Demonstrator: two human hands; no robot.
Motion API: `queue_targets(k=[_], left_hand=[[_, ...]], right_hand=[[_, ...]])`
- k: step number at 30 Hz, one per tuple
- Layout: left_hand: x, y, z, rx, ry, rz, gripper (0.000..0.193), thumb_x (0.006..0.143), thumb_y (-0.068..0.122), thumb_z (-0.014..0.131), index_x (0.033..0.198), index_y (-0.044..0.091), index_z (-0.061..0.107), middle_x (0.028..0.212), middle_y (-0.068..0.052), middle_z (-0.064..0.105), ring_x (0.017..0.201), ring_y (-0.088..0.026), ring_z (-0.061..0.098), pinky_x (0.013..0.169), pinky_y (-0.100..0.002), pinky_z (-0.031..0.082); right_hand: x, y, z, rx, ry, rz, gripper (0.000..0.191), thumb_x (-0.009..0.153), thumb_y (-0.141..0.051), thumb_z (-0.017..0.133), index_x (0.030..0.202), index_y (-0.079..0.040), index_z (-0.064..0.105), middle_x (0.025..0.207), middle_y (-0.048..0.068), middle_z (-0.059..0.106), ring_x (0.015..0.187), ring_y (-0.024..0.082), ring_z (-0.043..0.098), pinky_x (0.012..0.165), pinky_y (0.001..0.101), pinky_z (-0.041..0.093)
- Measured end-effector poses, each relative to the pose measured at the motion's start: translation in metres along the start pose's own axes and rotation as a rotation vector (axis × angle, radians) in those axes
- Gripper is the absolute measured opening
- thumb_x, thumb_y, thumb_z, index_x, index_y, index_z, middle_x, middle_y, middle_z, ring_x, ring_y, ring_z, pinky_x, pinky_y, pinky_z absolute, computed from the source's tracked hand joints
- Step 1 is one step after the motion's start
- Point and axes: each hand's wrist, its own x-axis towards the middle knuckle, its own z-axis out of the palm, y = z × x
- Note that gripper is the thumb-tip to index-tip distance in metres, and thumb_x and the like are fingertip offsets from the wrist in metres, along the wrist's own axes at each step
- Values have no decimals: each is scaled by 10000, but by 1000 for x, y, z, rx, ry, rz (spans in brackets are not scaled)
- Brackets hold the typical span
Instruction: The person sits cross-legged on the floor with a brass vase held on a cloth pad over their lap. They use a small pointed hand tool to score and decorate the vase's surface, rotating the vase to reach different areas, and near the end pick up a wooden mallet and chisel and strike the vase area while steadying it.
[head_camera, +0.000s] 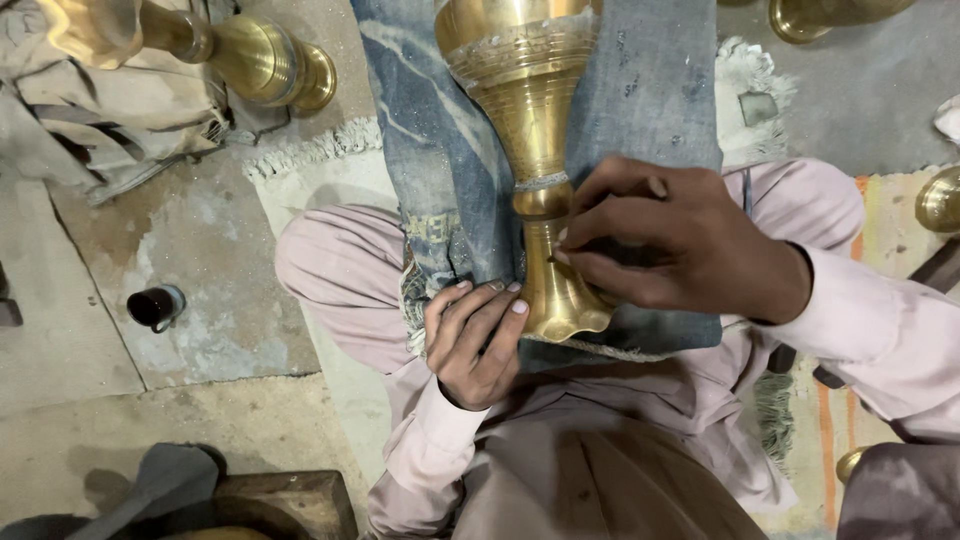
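A tall brass vase (527, 110) lies along my lap on a blue denim cloth (640, 90), its flared foot toward me. My right hand (680, 245) is over the vase's narrow stem just above the foot, fingers pinched together as if on a small tool that I cannot make out. Beside the foot, my left hand (472, 340) presses its curled fingers against the brass edge and the cloth. Pale pink sleeves cover both my arms.
Another brass vase (240, 55) lies on grey fabric at the top left. More brass pieces show at the top right (820, 15) and right edge (940, 200). A small dark cup (155, 305) sits on the concrete floor. A wooden block (290, 500) is at the bottom left.
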Motion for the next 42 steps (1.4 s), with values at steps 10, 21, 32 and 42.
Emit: queue_targets(k=[10, 21, 32, 42], left_hand=[[-3, -1, -6, 19, -29, -23, 332, 833, -87, 700, 1134, 54, 681, 1113, -125, 751, 1062, -287, 724, 1017, -471, 521], [-7, -3, -11, 4, -66, -40, 331, 809, -89, 672, 1118, 27, 676, 1119, -149, 746, 1079, -313, 717, 1036, -500, 505], [-14, -6, -11, 15, -48, -42, 337, 823, -101, 650, 1128, 39, 676, 1107, -144, 749, 1072, -315, 720, 1032, -500, 510], [-15, -6, -15, 17, -59, -48, 338, 810, -100, 643, 1121, 29, 673, 1094, -150, 749, 1084, -323, 719, 1030, -509, 509]], right_hand=[[-1, 15, 1, 82, -50, -82, 171, 885, -101, 794, 1020, -63, 695, 1028, 84, 696, 827, 210, 734, 684, 310, 584], [-3, 16, 10, 56, -38, -113, 181, 859, -97, 798, 1000, -38, 701, 1027, 123, 698, 732, 199, 694, 612, 308, 546], [-7, 27, 12, 151, -49, -140, 165, 858, -69, 777, 1008, -27, 723, 1043, 141, 701, 722, 203, 689, 623, 301, 541], [-6, 39, 19, 277, -6, -193, 156, 856, -54, 806, 985, -20, 724, 1011, 129, 696, 803, 208, 708, 652, 297, 538]])
